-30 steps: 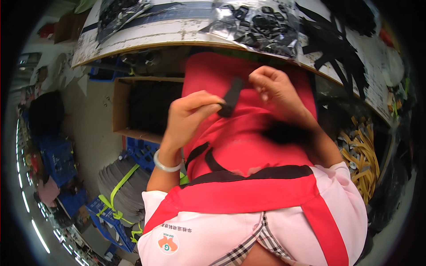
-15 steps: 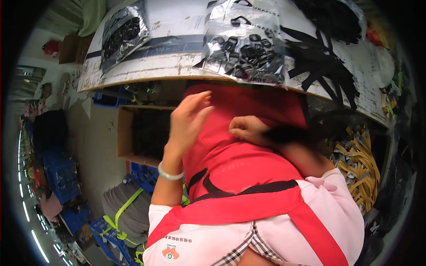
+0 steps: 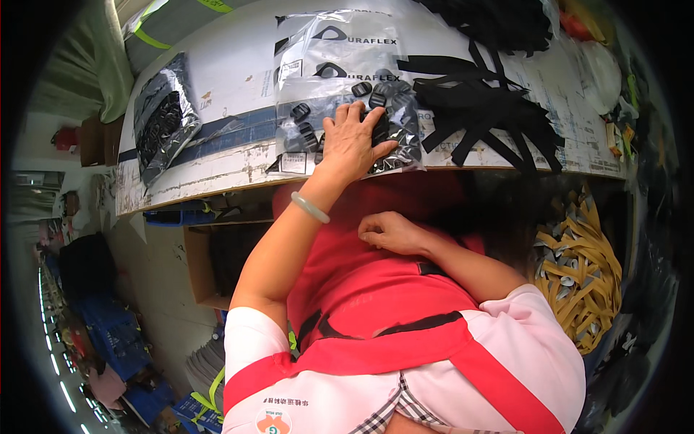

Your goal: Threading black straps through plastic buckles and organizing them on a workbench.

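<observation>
- Laid left hand (image 3: 348, 148), fingers apart, on clear bag (image 3: 311, 90) of black buckles (image 3: 396, 90).
- Held right hand (image 3: 391, 233), fingers curled, over red apron (image 3: 376, 289).
- Risked dragging bag off worktop (image 3: 235, 160) if snagged.

Left hand (image 3: 350, 142) extends forward, palm down (fingers spread apart). Right hand (image 3: 392, 233) sits lower, fingers loosely curled inward.

Left, low down: open cardboard box (image 3: 201, 271), dark inside. Farther left: blue crates (image 3: 108, 329), dark heap (image 3: 87, 264) above, pink cloth (image 3: 107, 387) below. Upper left: draped greenish cloth (image 3: 94, 72), near grey bundle (image 3: 177, 29) with yellow-green bands. Lower left: grey stack (image 3: 202, 365), yellow-green tie across. Right: loose pile of tan straps (image 3: 578, 289).
</observation>
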Motion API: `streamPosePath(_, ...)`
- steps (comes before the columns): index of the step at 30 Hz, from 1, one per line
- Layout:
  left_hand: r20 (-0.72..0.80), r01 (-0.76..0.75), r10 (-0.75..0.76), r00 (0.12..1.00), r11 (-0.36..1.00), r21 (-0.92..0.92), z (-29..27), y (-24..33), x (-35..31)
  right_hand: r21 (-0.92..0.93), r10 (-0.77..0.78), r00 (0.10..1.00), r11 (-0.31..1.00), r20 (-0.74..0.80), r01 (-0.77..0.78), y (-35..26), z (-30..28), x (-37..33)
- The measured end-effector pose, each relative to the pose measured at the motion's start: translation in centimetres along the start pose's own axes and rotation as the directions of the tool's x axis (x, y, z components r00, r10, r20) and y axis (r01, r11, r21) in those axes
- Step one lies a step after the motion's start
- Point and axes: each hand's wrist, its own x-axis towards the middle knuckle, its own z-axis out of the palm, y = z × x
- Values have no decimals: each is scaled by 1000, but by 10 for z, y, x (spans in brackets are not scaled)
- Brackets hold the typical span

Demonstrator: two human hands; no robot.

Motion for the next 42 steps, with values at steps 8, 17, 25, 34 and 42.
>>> streamPosePath(8, -98, 123, -178, 979, 904, -410, 11, -21, 10, -86, -68, 996, 994, 55, 72, 1, 1, 6)
streamPosePath(17, 557, 333, -313, 769, -548, -767, -10, -72, 30, -77, 0, 999, 997, 39, 3, -7, -2, 1)
streamPosePath(25, 481, 262, -161, 862, -672, -693, -37, -42, 8, 303, -49, 961, 944, -271, 133, -36, -20, -1)
streamPosePath(34, 472, 350, -45, 880, -609, -712, -43, 8, -80, 446, -157, 959, 859, -237, 251, -63, -52, -6)
streamPosePath(42, 499, 378, -199, 844, -440, -814, -30, 20, -120, 786, 51, 998, 616, 20, -47, -39, -30, -12)
